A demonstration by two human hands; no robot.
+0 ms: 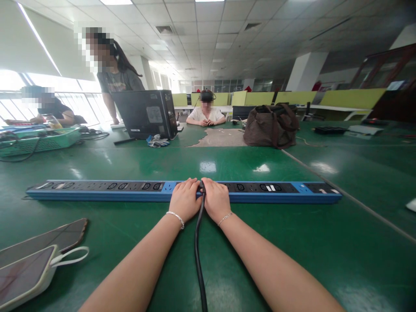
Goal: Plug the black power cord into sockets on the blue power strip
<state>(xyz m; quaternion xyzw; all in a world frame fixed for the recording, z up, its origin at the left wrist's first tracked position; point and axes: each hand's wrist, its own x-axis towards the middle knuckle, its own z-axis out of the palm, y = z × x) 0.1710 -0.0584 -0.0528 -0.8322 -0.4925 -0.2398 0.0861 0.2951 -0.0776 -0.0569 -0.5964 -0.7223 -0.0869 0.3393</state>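
While your right hand (216, 199) holds the plug (202, 186), your left hand (184, 200) likely steadies the power strip (266, 198). I can't tell the left's grip.

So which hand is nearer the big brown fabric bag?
Right: the right hand is at the long blue power strip, in front and left of the bag. The left hand is farther left.

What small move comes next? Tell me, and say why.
Perhaps a gentle push on the black plug toward the blue power strip: the left hand and right hand flank it there, and they hide whether it is fully seated.
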